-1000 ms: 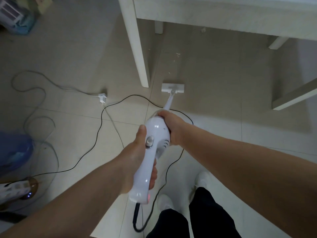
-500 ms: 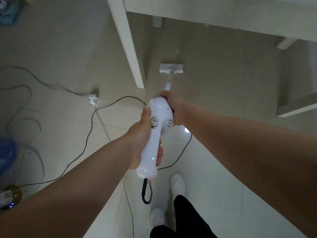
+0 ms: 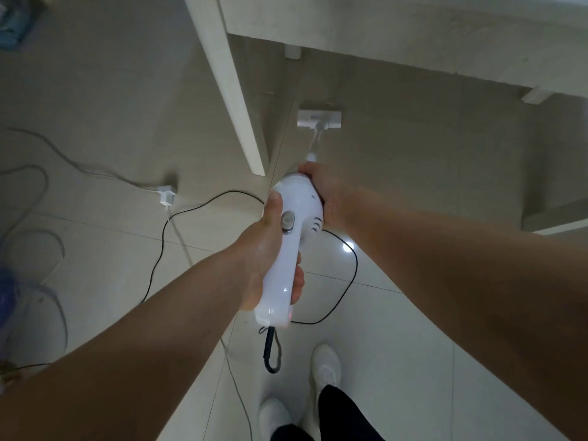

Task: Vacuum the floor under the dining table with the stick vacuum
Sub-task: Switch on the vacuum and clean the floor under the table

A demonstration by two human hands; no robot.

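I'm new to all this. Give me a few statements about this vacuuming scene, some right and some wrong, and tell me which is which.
1. The left hand and the right hand both grip the stick vacuum. True.
2. The floor head sits to the left of the table leg. False: it lies to the right of the leg, under the table's edge.
3. A black cord comes out of the stick vacuum's rear end. True.
4. The person is barefoot. False: they wear white shoes.
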